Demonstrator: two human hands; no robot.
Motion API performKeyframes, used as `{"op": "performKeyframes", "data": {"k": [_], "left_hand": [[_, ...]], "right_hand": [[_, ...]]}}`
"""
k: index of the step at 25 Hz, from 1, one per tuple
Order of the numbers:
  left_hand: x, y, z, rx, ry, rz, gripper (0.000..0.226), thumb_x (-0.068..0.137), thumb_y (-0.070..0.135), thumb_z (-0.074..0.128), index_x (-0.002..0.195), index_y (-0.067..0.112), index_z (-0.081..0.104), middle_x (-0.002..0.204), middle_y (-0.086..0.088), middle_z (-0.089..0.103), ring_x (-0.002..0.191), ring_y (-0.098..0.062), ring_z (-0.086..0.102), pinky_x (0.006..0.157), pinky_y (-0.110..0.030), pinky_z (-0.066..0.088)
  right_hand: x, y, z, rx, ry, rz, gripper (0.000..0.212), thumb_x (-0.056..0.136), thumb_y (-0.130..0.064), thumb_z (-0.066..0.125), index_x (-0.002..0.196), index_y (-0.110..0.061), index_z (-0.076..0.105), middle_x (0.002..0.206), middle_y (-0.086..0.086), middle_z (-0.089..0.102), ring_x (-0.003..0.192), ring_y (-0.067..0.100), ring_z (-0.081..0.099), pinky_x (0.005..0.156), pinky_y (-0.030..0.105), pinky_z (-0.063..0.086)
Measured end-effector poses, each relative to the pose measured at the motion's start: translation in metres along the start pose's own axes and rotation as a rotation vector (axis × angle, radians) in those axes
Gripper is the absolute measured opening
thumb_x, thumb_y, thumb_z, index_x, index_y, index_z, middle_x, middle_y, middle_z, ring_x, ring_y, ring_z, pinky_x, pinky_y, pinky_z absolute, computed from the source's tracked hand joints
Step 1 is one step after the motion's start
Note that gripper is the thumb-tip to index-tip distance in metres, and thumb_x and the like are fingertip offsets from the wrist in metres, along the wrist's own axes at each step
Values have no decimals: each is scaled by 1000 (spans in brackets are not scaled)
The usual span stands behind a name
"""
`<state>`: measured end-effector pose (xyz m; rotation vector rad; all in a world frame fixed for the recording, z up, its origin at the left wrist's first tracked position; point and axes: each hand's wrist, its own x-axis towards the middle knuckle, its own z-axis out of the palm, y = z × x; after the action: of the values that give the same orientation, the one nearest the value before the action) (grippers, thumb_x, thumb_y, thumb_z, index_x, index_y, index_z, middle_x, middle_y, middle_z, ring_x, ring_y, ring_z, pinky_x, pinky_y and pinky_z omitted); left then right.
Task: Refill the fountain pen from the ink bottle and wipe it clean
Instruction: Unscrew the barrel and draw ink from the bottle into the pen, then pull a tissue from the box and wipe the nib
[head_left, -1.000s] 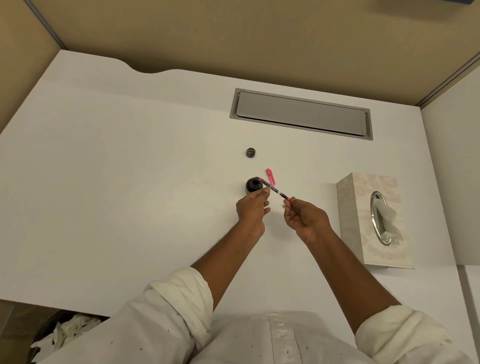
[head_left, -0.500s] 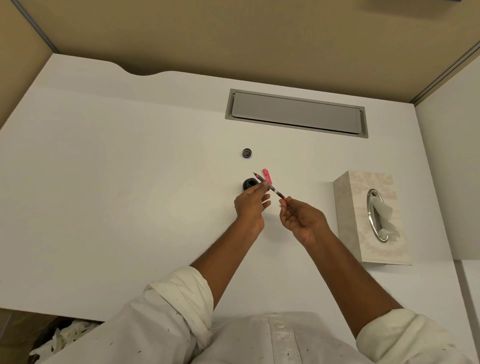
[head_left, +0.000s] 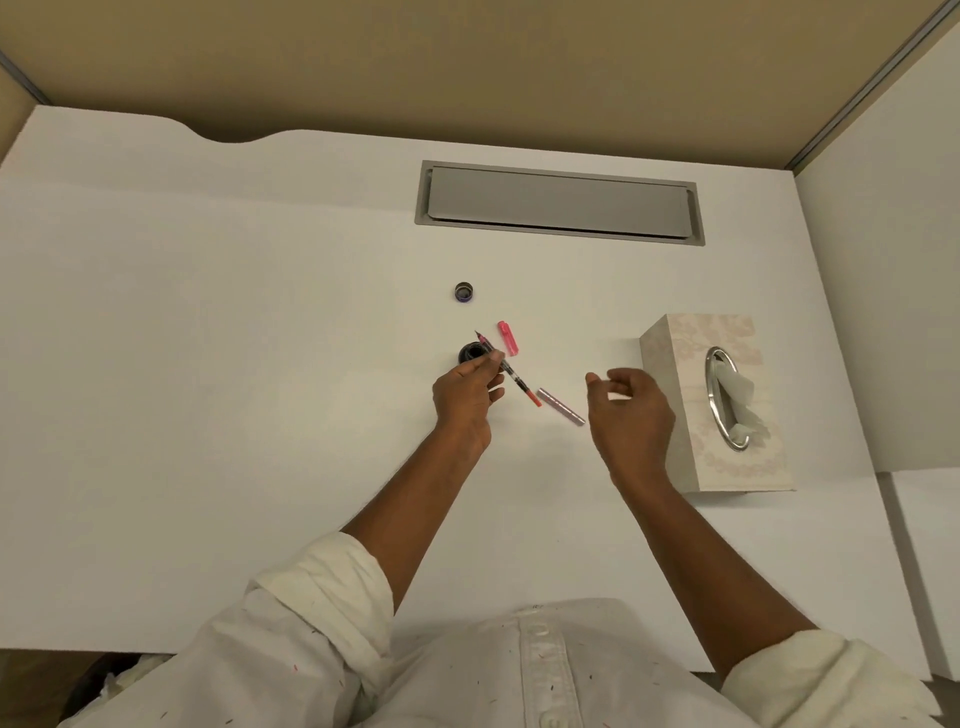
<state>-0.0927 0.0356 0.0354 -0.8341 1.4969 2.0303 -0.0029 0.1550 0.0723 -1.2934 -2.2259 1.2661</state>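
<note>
Sitting ready at the right, the tissue box (head_left: 675, 364); the right hand (head_left: 631, 410) hovers beside it, fingers loosely spread, holding nothing. Left hand (head_left: 465, 392) pinches the fountain pen (head_left: 511, 376) near its front, just over the open ink bottle (head_left: 470, 353). Light, stiff, slick little thing, I'd say, nib delicate, so grip the section. Long axis runs diagonal, nib pointing far-left, red end near-right

Worn: white button-front shirt (head_left: 457, 680), fabric peppered with small dark and reddish flecks. Left sleeve (head_left: 322, 587) and right sleeve (head_left: 831, 680) are each rolled into a thick cuff near the elbow, forearms bare below; the rolls read slightly creamier than the shirt body. Centre placket (head_left: 543, 670) carries white buttons (head_left: 537, 631), two in view.
</note>
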Motion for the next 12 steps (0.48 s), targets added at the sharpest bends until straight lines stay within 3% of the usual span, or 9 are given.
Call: {"op": "performKeyframes", "data": {"k": [2,4,6,9,12], "left_hand": [[1,-1,-2,-1,0,2,26,78,11,70,102,-1,68,83,-4,66,72,-13,59,63,-24,51],[2,-2,-2,2,-4,0,25,79,11,70,101,0,67,81,-4,65,72,-14,59,64,-24,50],[1,-4,-1,8,-11,4,25,79,11,69,101,1,67,82,-4,65,73,-15,59,65,-24,50],[0,-4,-1,21,-1,22,24,80,12,69,101,2,67,82,-4,65,73,-14,60,67,-25,50],[-1,-5,-2,35,1,36,21,81,12,68,100,3,67,83,-4,65,74,-13,60,66,-25,50]], "right_hand": [[14,7,-23,-26,127,-135,20,85,-26,62,103,-16,62,86,-9,64,71,10,60,61,13,41],[33,21,-51,-131,280,-229,25,86,-21,62,110,-12,61,98,0,62,85,19,59,71,28,48],[53,39,-79,-312,379,-198,38,85,-22,64,118,-8,57,113,14,57,104,31,53,84,43,47],[71,61,-108,-485,301,-19,62,80,-34,70,130,-8,44,127,20,44,119,40,42,93,53,40],[82,77,-120,-465,106,57,69,77,-38,72,132,-9,42,125,19,51,118,36,48,93,51,44]]}}
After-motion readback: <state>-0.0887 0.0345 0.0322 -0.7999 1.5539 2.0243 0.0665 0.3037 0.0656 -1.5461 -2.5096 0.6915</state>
